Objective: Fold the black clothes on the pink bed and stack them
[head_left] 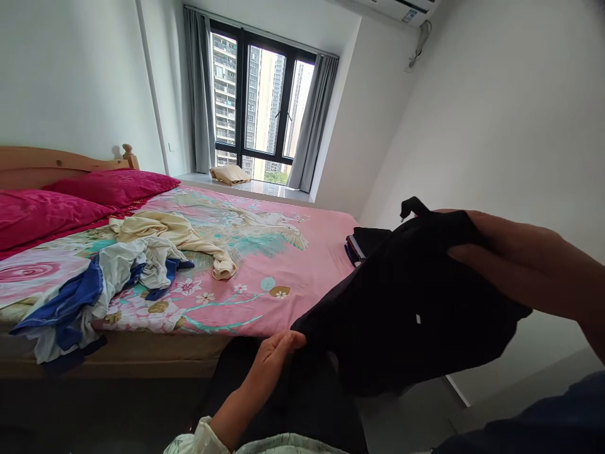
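A black garment (416, 296) is stretched between my two hands above my lap, a small white mark showing on it. Its exact kind is not clear. My left hand (281, 347) pinches the garment's near left corner between thumb and fingers. At the upper right, my right hand (501, 252) grips the cloth, thumb on the near side and the other fingers hidden behind the fabric. A short black strip of cloth sticks up at the top edge. Just behind the garment, a stack of folded dark clothes (371, 239) lies on the bed's right end, partly covered.
A bed with a pink floral sheet (321, 239) fills the left and middle. Rumpled cream cloth (165, 230) and blue-and-white clothing (99, 277) lie there, near red pillows (113, 186). A folded beige cloth (230, 174) rests on the windowsill. A white wall (496, 126) stands right.
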A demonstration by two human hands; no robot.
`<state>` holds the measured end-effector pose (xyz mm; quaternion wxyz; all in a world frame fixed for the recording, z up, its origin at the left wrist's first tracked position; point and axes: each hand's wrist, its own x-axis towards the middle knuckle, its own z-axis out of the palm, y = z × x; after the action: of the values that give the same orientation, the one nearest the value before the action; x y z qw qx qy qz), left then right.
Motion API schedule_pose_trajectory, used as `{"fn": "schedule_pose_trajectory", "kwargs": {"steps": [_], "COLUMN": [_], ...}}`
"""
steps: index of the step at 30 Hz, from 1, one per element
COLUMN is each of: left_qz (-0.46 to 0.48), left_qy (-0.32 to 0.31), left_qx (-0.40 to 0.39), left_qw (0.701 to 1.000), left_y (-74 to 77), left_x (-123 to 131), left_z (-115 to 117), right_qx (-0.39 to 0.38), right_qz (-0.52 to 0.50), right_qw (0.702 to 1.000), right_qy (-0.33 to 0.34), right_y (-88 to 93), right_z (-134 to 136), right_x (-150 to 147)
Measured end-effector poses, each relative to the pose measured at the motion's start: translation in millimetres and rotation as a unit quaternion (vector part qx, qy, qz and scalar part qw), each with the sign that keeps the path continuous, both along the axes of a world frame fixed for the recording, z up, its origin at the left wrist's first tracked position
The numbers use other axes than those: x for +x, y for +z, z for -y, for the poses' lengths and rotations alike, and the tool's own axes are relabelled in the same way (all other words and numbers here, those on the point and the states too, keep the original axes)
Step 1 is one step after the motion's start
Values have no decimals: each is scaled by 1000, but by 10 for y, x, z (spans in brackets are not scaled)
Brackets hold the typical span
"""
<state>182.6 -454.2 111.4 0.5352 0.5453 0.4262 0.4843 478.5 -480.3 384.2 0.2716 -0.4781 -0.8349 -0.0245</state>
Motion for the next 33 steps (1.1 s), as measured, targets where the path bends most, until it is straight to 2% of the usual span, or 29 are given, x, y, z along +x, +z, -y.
{"fn": "schedule_pose_trajectory", "kwargs": {"steps": [5, 8, 11, 13, 15, 17, 19, 21, 23, 25, 27, 30, 33], "left_qz": [-17, 70, 202, 235, 196, 64, -121, -239, -219, -135, -79, -96, -140], "left_qy": [-114, -170, -267, -302, -279, -192, -81, -10, -7, -37, -69, -88, -22], "left_qx": [-5, -32, -151, -212, -243, -227, -139, -24, 49, 70, 82, 109, 163], "left_qw": [993, 982, 930, 899, 908, 953, 979, 971, 974, 988, 991, 986, 976], "left_y": [42, 106, 111, 50, -33, -69, 10, 225, 521, 803, 993, 1084, 1051], "left_x": [140, 173, 216, 238, 221, 142, 5, -145, -242, -238, -141, 70, 214], "left_z": [155, 166, 145, 121, 80, 26, -19, -24, 24, 109, 194, 268, 275], "right_qx": [-7, -20, -54, -97, -136, -165, -187, -217, -241, -265, -297, -331, -314], "right_qz": [-21, -35, -48, -40, -22, -7, -1, 2, 1, 0, 4, 4, 7], "right_qw": [1000, 999, 997, 994, 989, 983, 977, 969, 961, 955, 946, 931, 936], "right_qy": [10, 21, 18, 33, 61, 82, 98, 118, 134, 133, 128, 150, 157], "right_y": [-39, -63, -72, -94, -141, -216, -310, -415, -517, -607, -673, -723, -731], "right_z": [36, 90, 155, 171, 157, 127, 100, 85, 85, 94, 104, 103, 88], "right_x": [-20, -114, -219, -251, -254, -254, -279, -340, -427, -521, -602, -676, -697]}}
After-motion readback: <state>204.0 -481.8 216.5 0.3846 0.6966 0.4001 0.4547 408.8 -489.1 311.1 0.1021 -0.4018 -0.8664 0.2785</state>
